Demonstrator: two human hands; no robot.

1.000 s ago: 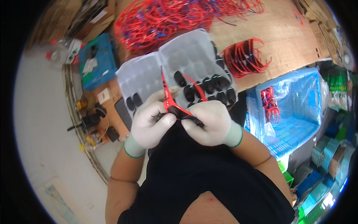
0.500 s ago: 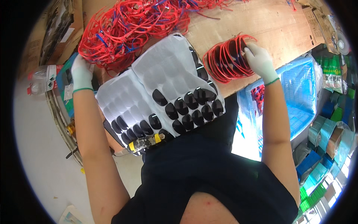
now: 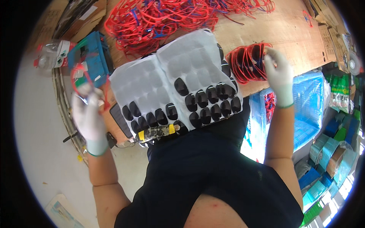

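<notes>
My left hand [image 3: 89, 117], in a white glove, is raised left of the lens tray, closed around a red eyeglass frame [image 3: 78, 81] that is blurred by motion. My gloved right hand [image 3: 280, 74] is at the right end of a row of red glasses with dark lenses [image 3: 249, 62]. Its fingers are slightly apart, at or just off the last pair; contact is hard to tell. Between my hands lies the tray of dark lenses [image 3: 205, 115], mostly under white tissue sheets [image 3: 138, 83]. A taped tool handle [image 3: 157, 132] lies along its near edge.
A large tangled heap of red and blue frames [image 3: 159, 22] covers the back of the wooden table [image 3: 258, 26]. A blue bin [image 3: 99, 53] and plastic bottle [image 3: 53, 53] are at left. A plastic-lined blue crate [image 3: 304, 106] stands at right, near several stacked boxes [image 3: 323, 140].
My left hand has come back from the heap toward me with a red frame in it. My right hand has loosened at the row's end. The whole view has shifted.
</notes>
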